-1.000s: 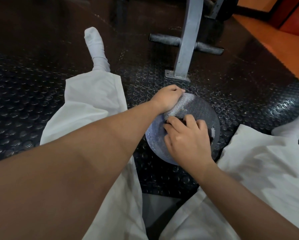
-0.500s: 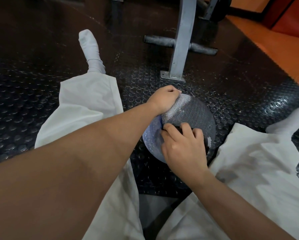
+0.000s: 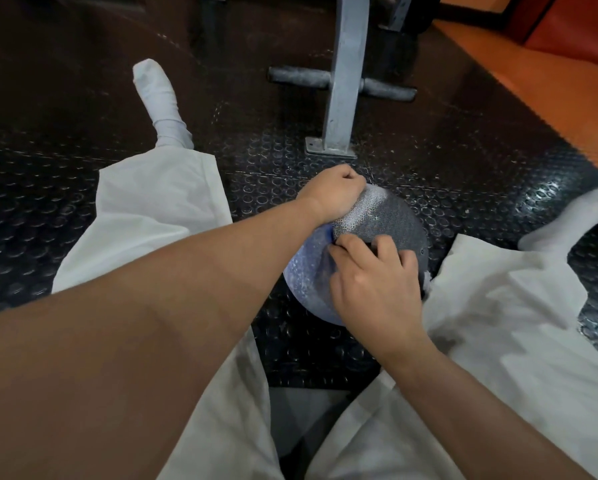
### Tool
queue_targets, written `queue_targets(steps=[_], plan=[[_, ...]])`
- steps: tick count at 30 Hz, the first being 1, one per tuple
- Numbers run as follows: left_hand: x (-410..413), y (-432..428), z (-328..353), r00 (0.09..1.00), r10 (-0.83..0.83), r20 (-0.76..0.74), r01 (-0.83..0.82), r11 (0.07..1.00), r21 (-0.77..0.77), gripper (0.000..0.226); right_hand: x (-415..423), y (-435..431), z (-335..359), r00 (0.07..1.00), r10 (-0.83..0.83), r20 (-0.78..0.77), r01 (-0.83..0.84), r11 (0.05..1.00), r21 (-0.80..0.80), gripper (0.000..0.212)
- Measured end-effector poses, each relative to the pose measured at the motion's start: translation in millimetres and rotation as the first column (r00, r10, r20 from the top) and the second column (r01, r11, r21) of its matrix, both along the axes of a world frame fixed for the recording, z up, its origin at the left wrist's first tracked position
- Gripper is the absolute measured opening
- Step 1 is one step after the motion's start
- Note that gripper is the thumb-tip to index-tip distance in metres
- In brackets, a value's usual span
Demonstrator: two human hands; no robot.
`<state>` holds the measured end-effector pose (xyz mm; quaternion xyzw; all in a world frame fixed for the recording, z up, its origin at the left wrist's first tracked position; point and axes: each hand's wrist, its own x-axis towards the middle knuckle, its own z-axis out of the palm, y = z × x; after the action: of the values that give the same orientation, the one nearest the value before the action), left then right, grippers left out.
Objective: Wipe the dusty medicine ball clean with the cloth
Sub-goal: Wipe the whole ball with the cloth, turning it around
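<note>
A person sits on a black studded floor (image 3: 30,202) with legs spread in pale trousers and white socks, seen from their own head looking down. At left, the left leg (image 3: 159,202) stretches away. Moving right, the left hand (image 3: 335,195) is curled into a loose fist with nothing showing inside it. It is pressed on the upper left of the medicine ball (image 3: 394,220), probably to stop it rolling. The ball rests on the floor between the legs, blue-grey with pale dusty patches, just in front of a grey metal post (image 3: 342,81) (part of some gym frame). On the ball's near right side, the right hand (image 3: 373,282) has bent fingers that clamp the cloth (image 3: 427,284) to the surface. The cloth is mostly hidden and only a pale corner peeks out. The wiping looks under way, not finished. At far right lies the right leg (image 3: 498,306).
</note>
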<state>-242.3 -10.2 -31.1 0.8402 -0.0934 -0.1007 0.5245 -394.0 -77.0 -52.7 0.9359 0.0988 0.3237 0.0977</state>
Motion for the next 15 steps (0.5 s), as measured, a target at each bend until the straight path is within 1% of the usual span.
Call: queue_targets(steps=[3,5,10,13,15], plan=[[-1.1,-7.3,2.1,1.000,-0.012,0.024,0.011,0.998,0.057,0.021,16.1,0.4,5.9,1.000,-0.030,0.003,0.030,0.999,0.044,0.024],[-1.0,-8.3,2.7,1.000,-0.005,0.023,0.004,0.998,0.056,0.023,20.7,-0.8,6.2,1.000,-0.031,0.004,0.031,0.998,0.052,0.025],[2.7,-4.6,-1.5,1.000,0.017,0.010,-0.017,1.000,0.005,0.023,-2.7,-8.5,-4.9,0.996,0.084,-0.028,-0.081,0.993,0.090,0.037],[2.1,-4.1,-2.7,1.000,0.013,0.006,-0.013,1.000,0.005,0.025,-7.1,-11.5,-4.9,0.993,0.113,-0.033,-0.108,0.987,0.119,0.035],[1.2,-4.2,-2.3,1.000,0.001,0.013,-0.001,1.000,0.021,0.027,1.0,-7.8,-0.4,0.994,0.103,-0.036,-0.097,0.985,0.146,0.032]])
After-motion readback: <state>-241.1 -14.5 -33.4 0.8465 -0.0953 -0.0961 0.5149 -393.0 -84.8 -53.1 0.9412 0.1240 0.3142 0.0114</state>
